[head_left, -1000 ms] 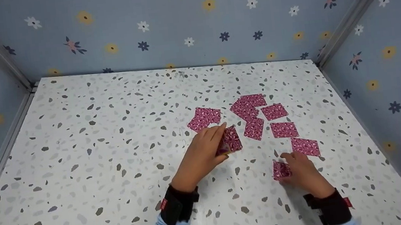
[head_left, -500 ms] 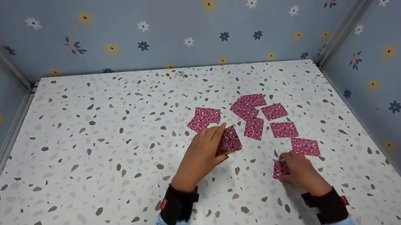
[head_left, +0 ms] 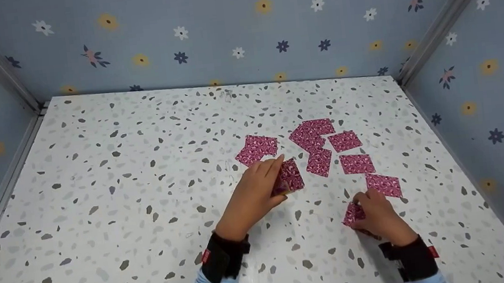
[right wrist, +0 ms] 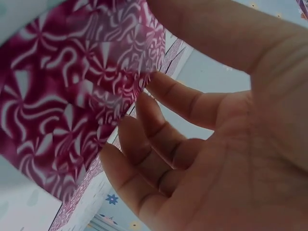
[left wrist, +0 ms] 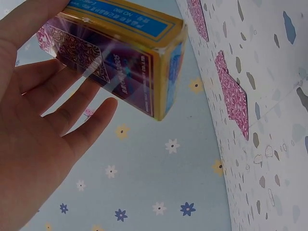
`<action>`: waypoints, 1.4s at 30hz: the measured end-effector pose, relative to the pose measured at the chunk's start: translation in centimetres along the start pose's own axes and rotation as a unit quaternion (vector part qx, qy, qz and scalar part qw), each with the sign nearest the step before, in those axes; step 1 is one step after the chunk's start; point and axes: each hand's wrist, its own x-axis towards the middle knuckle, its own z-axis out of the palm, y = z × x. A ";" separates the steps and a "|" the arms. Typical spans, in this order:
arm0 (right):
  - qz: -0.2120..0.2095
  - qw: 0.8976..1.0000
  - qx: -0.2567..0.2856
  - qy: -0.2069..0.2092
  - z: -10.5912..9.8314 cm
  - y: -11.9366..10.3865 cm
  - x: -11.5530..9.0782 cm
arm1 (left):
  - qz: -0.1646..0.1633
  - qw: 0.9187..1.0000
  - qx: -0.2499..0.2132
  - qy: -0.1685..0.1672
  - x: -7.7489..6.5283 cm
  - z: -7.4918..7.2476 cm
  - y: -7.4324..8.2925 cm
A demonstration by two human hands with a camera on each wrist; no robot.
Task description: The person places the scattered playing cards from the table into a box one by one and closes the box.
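Note:
My left hand (head_left: 250, 191) grips a playing card box (left wrist: 115, 60), purple with gold edges and a blue label on one narrow side. Pink-and-white patterned cards (head_left: 291, 176) show at the box's end beyond the fingertips. To the right, my right hand (head_left: 379, 215) pinches a playing card (right wrist: 67, 96) by its edge between thumb and fingers, close over the table; its swirled magenta back fills much of the right wrist view. That card's far part is covered by the hand in the head view.
Several matching cards lie face down: an overlapping pair (head_left: 259, 145) beyond the left hand, an overlapping cluster (head_left: 316, 130) at centre right, and single cards (head_left: 357, 164) towards the right hand. The white speckled table (head_left: 110, 175) is bounded by blue flowered panels (head_left: 222, 37).
The card in my right hand has tilted and turned slightly, with the fingers curling more over it. My left hand and the box stay where they were, as do the cards on the table.

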 end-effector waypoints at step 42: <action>-0.022 0.936 0.289 0.201 -4.6 -6.2 -0.9 | -0.014 1.000 -0.018 -0.006 0.0 0.1 -0.2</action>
